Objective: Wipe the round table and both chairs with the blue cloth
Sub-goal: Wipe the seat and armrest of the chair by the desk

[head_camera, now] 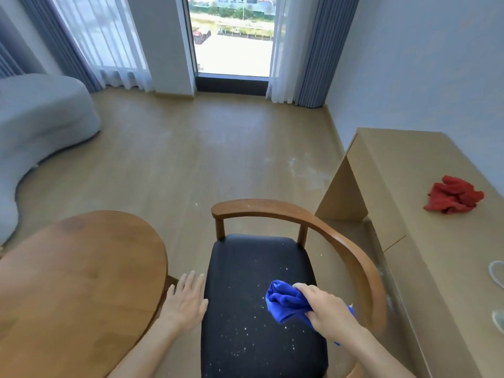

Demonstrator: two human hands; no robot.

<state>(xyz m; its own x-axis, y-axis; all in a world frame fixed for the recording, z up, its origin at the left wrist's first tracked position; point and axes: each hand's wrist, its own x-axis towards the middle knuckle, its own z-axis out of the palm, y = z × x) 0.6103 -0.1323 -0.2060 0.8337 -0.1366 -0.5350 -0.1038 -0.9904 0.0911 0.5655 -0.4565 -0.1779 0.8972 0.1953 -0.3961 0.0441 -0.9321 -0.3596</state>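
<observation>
A wooden chair [351,246] with a curved back rail and a black seat [251,268] stands right below me; white specks dot the seat. My right hand [327,309] grips the bunched blue cloth [283,300] and holds it on the seat's right half. With fingers spread and nothing in it, my left hand [185,301] hovers at the seat's left edge, between the chair and the round wooden table [68,282]. The table fills the lower left. Only one chair is in view.
A light wooden sideboard [425,241] runs along the right wall with a crumpled red cloth [454,195] on it. A grey curved sofa [41,126] sits at the left. Wooden floor [191,159] stretches to a window with curtains; pale dusty patches mark it.
</observation>
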